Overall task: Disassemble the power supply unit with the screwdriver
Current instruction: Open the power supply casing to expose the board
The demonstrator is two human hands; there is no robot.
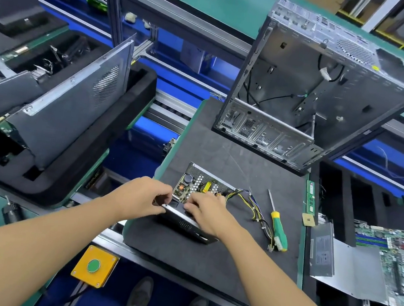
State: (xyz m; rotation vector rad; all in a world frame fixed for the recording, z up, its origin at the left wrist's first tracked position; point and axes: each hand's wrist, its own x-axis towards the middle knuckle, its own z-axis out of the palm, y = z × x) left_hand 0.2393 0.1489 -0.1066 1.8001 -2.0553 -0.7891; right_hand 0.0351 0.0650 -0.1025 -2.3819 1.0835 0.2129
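Worktop (209, 259): covered by dark foam mat, set along a blue conveyor line.
Button box (94, 265): yellow, green button, fixed below the mat's front left corner.
Left grip (145, 196): fingers curled, near-left corner of the casing pinched.
Power supply unit (193, 184): laid mid-mat, board exposed on top, held from both sides.
Right grip (208, 214): fingers curled over the casing's near edge.
Wire bundle (257, 209): trailed right from the unit.
Screwdriver (279, 228): green-yellow handle, laid on the mat beside the wires, unheld.
PC case (316, 90): stood open at far right.
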